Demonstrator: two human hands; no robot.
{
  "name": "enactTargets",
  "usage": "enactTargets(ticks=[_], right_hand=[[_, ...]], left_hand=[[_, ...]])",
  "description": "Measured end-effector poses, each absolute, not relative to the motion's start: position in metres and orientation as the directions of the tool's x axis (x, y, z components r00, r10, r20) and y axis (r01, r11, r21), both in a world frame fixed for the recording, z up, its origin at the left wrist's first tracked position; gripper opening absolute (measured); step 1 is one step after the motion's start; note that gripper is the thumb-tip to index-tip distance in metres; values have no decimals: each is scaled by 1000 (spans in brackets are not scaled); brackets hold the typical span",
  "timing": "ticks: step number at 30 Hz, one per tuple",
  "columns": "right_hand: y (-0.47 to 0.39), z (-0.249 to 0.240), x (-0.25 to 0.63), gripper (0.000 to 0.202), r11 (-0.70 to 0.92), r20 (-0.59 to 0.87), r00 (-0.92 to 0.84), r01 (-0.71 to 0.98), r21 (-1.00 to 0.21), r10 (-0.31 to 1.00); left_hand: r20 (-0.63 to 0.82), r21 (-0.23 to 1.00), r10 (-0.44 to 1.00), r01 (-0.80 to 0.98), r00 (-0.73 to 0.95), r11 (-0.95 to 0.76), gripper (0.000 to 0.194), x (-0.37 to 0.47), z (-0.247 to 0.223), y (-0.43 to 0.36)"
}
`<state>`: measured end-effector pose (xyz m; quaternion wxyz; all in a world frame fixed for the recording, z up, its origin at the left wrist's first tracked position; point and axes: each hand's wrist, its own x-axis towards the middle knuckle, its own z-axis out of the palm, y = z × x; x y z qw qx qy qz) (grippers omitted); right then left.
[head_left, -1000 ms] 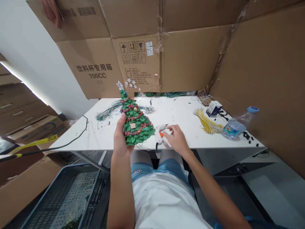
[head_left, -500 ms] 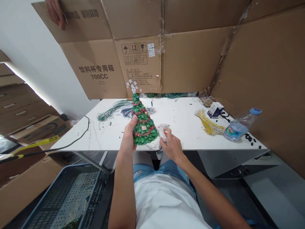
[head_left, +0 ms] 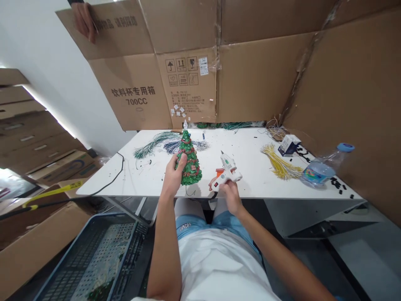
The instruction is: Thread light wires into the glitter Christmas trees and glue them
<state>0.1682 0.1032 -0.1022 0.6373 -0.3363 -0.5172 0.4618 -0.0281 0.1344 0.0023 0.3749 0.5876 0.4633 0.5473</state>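
My left hand point(head_left: 173, 172) is closed round the left side of a small green Christmas tree figurine point(head_left: 190, 167) with red garlands and a clear tip. The tree is upright near the table's front edge, and a thin wire shows below its base. In my right hand point(head_left: 230, 192) is a white glue gun point(head_left: 228, 169) with an orange trigger. Its dark nozzle points up and slightly left, to the right of the tree and apart from it.
Green wire bundles point(head_left: 153, 144) and a dark blue bundle point(head_left: 173, 146) lie behind the tree. Yellow wires point(head_left: 280, 163), a small box point(head_left: 288, 145) and a water bottle point(head_left: 326, 167) are on the right. Cardboard point(head_left: 250, 79) walls the back; another person's hand point(head_left: 84, 21) grips its top. A blue crate point(head_left: 84, 251) stands below left.
My right hand has raised and turned the glue gun, so its nozzle now points up. The tree has turned in my left hand and stands more upright.
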Motion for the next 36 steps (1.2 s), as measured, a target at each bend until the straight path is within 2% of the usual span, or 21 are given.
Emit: enactTargets(ticks=[4,10,14,20,36], right_hand=[[94,-99,161,35,302,316,13,-332,-894,949],[89,-100,155,52,279,307,-32,-336,-899,951],[90,-98,153,55,285,298,8,-313,-906,955],[93,-96,152,60,310,297,89,-280,-908,951],[95,-104,152,57,285,262,118,-266,-921,958]], left_hand=[[308,921,951,260,-36,-288,60,-31,-9,143],[317,848,948,445,10,-288,53,-30,-13,146],[311,803,949,522,46,-288,49,-28,-12,143],[294,761,952,584,80,-284,48,-24,-10,140],[273,686,958,679,93,-261,49,-17,-10,135]])
